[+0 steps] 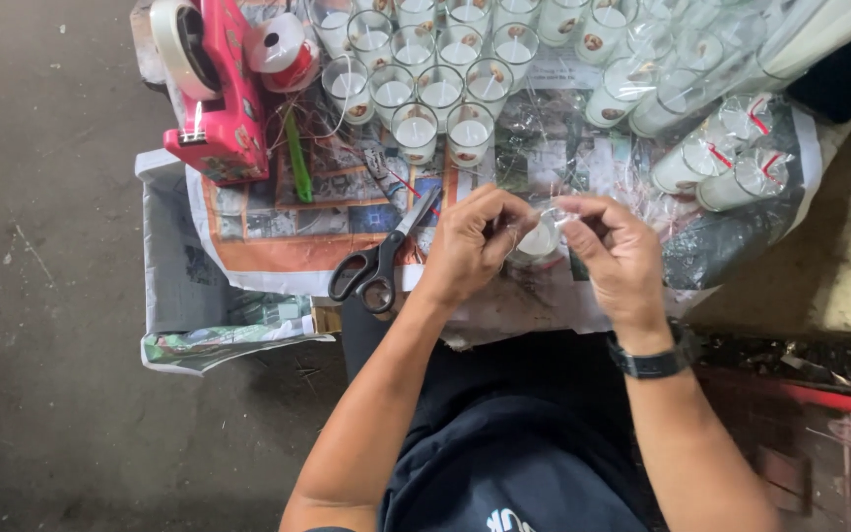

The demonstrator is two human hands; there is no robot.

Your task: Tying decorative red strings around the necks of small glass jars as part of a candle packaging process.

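Nearest, both hands meet over the near edge of the tabletop (248,246): the left hand (470,246) and right hand (618,251) pinch clear wrap around a small glass candle (542,239), seemingly mid-wrapping; closing it likely calls for ribbon or tape. Left lie black scissors (376,266); farther, rows of candle glasses (425,89) and a pink tape dispenser (214,94).

Hidden, cropped and hard to make out

Your left hand (470,246) and right hand (615,254) cover most of the candle glass (541,239) at mid-frame; the top edge crops the rows of candle glasses (445,59), and the tape dispenser (211,89) at upper left is cut too.
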